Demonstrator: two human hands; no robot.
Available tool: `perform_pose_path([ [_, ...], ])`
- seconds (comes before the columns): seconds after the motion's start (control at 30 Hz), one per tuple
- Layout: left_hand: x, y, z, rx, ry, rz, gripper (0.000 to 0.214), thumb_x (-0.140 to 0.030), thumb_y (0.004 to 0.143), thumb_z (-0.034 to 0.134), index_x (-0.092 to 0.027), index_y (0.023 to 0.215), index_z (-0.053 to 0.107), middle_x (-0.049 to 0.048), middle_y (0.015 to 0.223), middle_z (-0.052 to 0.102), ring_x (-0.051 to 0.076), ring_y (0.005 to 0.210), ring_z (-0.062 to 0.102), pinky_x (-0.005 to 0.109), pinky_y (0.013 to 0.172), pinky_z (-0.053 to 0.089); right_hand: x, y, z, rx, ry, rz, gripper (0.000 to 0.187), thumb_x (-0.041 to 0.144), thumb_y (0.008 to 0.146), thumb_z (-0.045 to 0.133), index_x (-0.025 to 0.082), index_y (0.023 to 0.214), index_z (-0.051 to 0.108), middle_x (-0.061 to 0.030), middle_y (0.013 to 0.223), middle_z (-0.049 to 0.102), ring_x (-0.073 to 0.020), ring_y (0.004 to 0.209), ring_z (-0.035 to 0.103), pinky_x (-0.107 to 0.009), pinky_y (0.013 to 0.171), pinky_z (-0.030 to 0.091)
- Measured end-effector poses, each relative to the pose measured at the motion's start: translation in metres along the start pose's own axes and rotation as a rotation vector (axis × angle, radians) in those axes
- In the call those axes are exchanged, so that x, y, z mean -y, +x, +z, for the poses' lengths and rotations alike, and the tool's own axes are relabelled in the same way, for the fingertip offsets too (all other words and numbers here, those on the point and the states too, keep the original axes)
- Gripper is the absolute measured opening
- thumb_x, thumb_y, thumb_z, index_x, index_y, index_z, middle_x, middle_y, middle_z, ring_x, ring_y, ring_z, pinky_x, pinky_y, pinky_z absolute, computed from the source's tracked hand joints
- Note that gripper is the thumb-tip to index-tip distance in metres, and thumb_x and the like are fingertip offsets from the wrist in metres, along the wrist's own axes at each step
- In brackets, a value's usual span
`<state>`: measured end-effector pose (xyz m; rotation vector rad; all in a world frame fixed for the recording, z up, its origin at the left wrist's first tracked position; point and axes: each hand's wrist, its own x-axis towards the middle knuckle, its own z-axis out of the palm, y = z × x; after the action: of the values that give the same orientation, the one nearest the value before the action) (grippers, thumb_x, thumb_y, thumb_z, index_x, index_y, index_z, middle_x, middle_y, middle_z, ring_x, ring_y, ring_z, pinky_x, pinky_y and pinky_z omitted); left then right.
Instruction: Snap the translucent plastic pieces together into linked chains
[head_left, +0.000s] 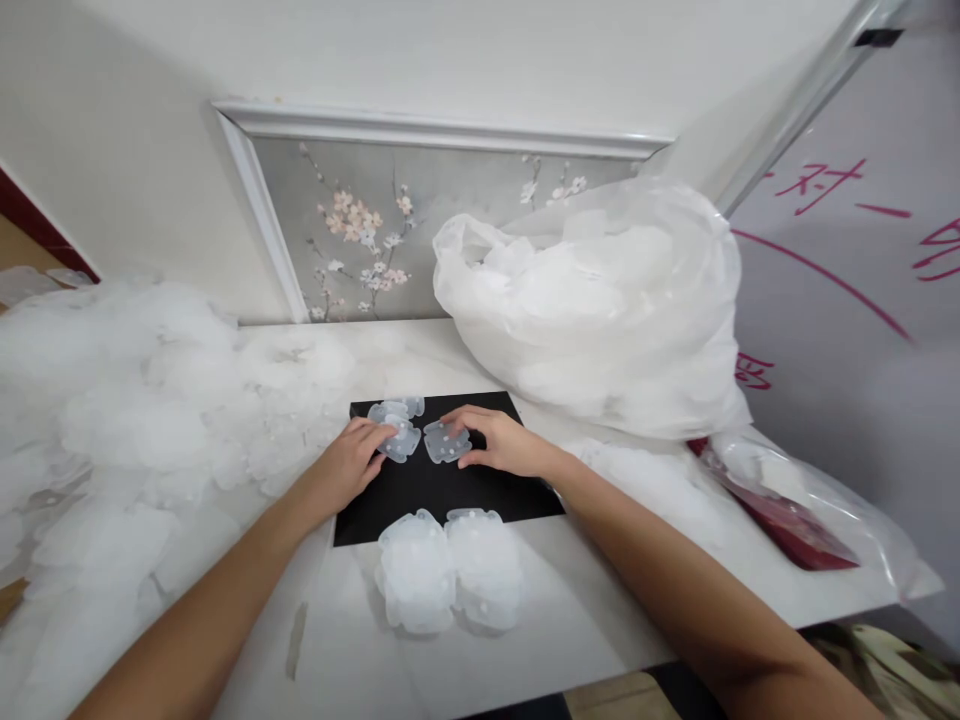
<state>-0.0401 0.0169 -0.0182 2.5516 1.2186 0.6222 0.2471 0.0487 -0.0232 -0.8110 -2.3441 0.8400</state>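
Over a black mat (pixel 442 495) on the white table, my left hand (pixel 358 452) grips a translucent plastic piece (pixel 403 440) with rounded lobes and small white dots. Other such pieces (pixel 409 406) lie partly behind it at the mat's back edge. My right hand (pixel 499 440) pinches a similar translucent plastic piece (pixel 445 443), thumb in front and fingers on top. A narrow gap separates the two held pieces. Nearer me, two stacks of these pieces, a left stack (pixel 416 575) and a right stack (pixel 484 570), stand side by side just in front of the mat.
A large heap of translucent pieces (pixel 142 400) covers the table's left side. At the back right stands a bulging white plastic bag (pixel 600 310). A clear bag with something red (pixel 795 520) lies on the right. A framed floral panel (pixel 360 230) and a whiteboard (pixel 847 280) border the table.
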Motion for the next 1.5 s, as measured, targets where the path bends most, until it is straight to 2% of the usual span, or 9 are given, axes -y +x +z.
perform_pose_path([
  [0.1, 0.005, -0.002, -0.002, -0.052, 0.046, 0.055, 0.037, -0.004, 0.085, 0.042, -0.021, 0.113, 0.06, 0.0095, 0.11, 0.065, 0.024, 0.107, 0.057, 0.043, 0.092, 0.05, 0.0, -0.001, 0.003, 0.0, 0.003, -0.003, 0.023, 0.022, 0.078, 0.073, 0.02, 0.095, 0.058, -0.0138, 0.133, 0.055, -0.0265, 0.121, 0.057, -0.045, 0.101, 0.045],
  [0.27, 0.001, -0.003, -0.006, -0.075, 0.105, 0.117, 0.022, -0.014, 0.091, 0.044, -0.02, 0.087, 0.064, 0.0084, 0.099, 0.067, 0.024, 0.102, 0.059, 0.041, 0.087, 0.053, 0.004, -0.003, 0.004, 0.031, -0.027, -0.053, 0.033, -0.001, 0.073, 0.055, 0.02, 0.098, 0.054, -0.015, 0.142, 0.043, -0.0249, 0.127, 0.051, -0.044, 0.104, 0.043],
  [0.4, -0.008, -0.004, -0.004, -0.048, 0.047, 0.078, 0.028, -0.012, 0.088, 0.045, -0.021, 0.108, 0.064, 0.0093, 0.129, 0.062, 0.023, 0.118, 0.058, 0.042, 0.1, 0.049, 0.004, -0.002, 0.006, -0.004, -0.034, -0.057, 0.053, -0.008, 0.063, 0.041, 0.02, 0.107, 0.051, -0.0152, 0.141, 0.041, -0.0245, 0.129, 0.049, -0.044, 0.099, 0.046],
  [0.57, -0.011, -0.005, -0.004, -0.014, -0.036, 0.043, 0.041, -0.007, 0.086, 0.042, -0.022, 0.119, 0.06, 0.0088, 0.129, 0.063, 0.02, 0.12, 0.058, 0.039, 0.103, 0.048, -0.004, 0.0, 0.009, -0.114, 0.035, -0.025, 0.047, -0.006, 0.07, 0.042, 0.02, 0.108, 0.049, -0.0137, 0.131, 0.051, -0.0217, 0.113, 0.058, -0.045, 0.097, 0.048],
  [0.73, -0.006, -0.005, -0.012, 0.076, -0.133, 0.144, 0.025, -0.006, 0.085, 0.046, -0.021, 0.083, 0.066, 0.0058, 0.1, 0.071, 0.02, 0.106, 0.063, 0.037, 0.093, 0.052, -0.004, -0.002, 0.004, -0.061, 0.201, 0.09, 0.04, -0.002, 0.075, 0.046, 0.02, 0.109, 0.046, -0.0076, 0.106, 0.06, -0.0179, 0.093, 0.064, -0.04, 0.087, 0.053],
  [0.83, -0.007, -0.006, -0.018, 0.149, -0.142, 0.134, 0.024, -0.007, 0.085, 0.049, -0.021, 0.076, 0.066, 0.0056, 0.101, 0.07, 0.02, 0.104, 0.062, 0.036, 0.09, 0.052, 0.001, -0.004, 0.0, -0.039, 0.201, 0.113, 0.038, 0.0, 0.076, 0.048, 0.02, 0.109, 0.046, -0.0063, 0.103, 0.058, -0.0172, 0.091, 0.062, -0.039, 0.085, 0.053],
  [0.97, -0.01, -0.008, -0.023, 0.151, -0.14, 0.031, 0.019, -0.011, 0.084, 0.052, -0.023, 0.091, 0.066, 0.0062, 0.117, 0.065, 0.021, 0.109, 0.06, 0.038, 0.093, 0.051, 0.004, -0.005, -0.001, -0.048, 0.1, 0.062, 0.045, 0.0, 0.074, 0.05, 0.021, 0.114, 0.046, -0.0101, 0.122, 0.05, -0.0147, 0.083, 0.058, -0.037, 0.078, 0.053],
  [1.13, -0.011, -0.01, -0.024, 0.154, -0.162, -0.084, 0.039, -0.018, 0.083, 0.056, -0.026, 0.121, 0.055, 0.008, 0.132, 0.054, 0.024, 0.118, 0.056, 0.041, 0.097, 0.049, 0.0, -0.005, 0.001, -0.043, 0.079, 0.036, 0.05, -0.001, 0.074, 0.048, 0.022, 0.118, 0.045, -0.0111, 0.128, 0.046, -0.015, 0.084, 0.057, -0.036, 0.075, 0.053],
  [1.5, -0.011, -0.01, -0.026, 0.22, -0.182, -0.086, 0.046, -0.026, 0.083, 0.066, -0.032, 0.128, 0.058, 0.0055, 0.136, 0.058, 0.026, 0.126, 0.052, 0.045, 0.105, 0.043, 0.0, -0.005, 0.002, -0.036, 0.063, 0.032, 0.055, -0.003, 0.073, 0.047, 0.02, 0.122, 0.045, -0.0111, 0.126, 0.048, -0.0162, 0.088, 0.059, -0.037, 0.079, 0.053],
])
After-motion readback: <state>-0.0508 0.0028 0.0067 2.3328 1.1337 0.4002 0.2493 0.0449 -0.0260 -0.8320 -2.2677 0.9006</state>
